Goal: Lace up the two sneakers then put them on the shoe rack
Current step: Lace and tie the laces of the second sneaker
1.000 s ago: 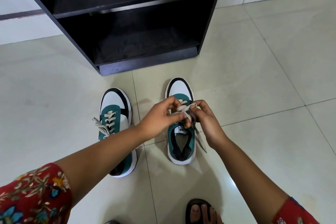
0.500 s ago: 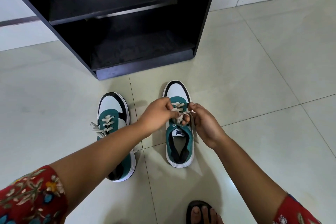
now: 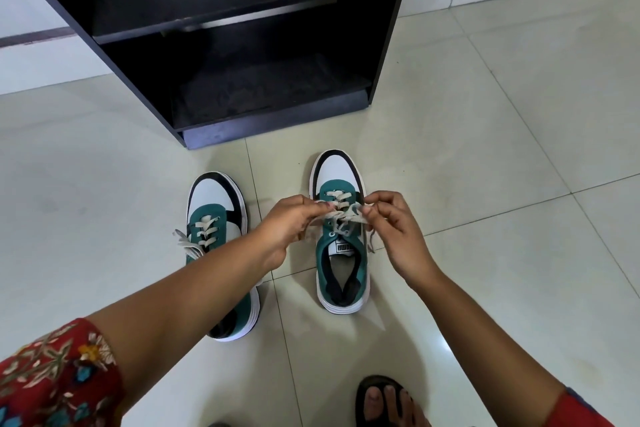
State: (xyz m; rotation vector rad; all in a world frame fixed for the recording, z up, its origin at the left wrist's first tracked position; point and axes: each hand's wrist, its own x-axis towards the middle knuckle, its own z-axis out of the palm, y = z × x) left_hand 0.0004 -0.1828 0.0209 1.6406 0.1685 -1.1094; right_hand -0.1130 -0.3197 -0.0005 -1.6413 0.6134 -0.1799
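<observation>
On the pale tiled floor (image 3: 485, 149), before the black wooden shoe rack (image 3: 242, 45), the right teal-and-white sneaker's beige lace (image 3: 341, 218) is pinched by the left hand (image 3: 289, 222) and right hand (image 3: 391, 222); the left teal-and-white sneaker (image 3: 214, 215) stands just beside.

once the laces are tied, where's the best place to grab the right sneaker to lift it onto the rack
Probably the heel collar of the right sneaker, from above: its opening faces up toward the person, so fingers hook inside and the toe, aimed at the shoe rack, goes in first.

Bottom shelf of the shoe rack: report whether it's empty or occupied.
Empty: the bottom shelf shows only its bare dark board; both sneakers stand on the floor.
</observation>
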